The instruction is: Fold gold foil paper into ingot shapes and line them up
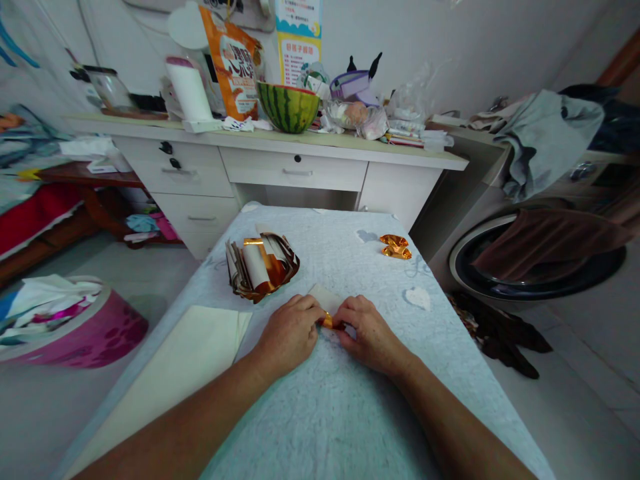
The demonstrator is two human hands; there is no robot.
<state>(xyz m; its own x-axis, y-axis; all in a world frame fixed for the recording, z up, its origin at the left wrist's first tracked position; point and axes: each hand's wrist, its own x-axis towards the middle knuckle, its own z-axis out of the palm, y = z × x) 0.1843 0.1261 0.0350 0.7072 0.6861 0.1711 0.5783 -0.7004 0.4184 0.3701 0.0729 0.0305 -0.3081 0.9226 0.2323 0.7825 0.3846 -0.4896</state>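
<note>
Gold foil sits between the fingertips of the left hand and the right hand, both closed with fingers bent, pinching it from either side. Both forearms reach in from the near edge over the cloth-covered surface, converging at the foil. Just beyond the left hand, a brown-edged container holds upright pale papers and gold wrapping. Two twisted gold pieces lie farther off to the right. Left of the surface, a pink bin brims with crumpled wrappers and white paper.
</note>
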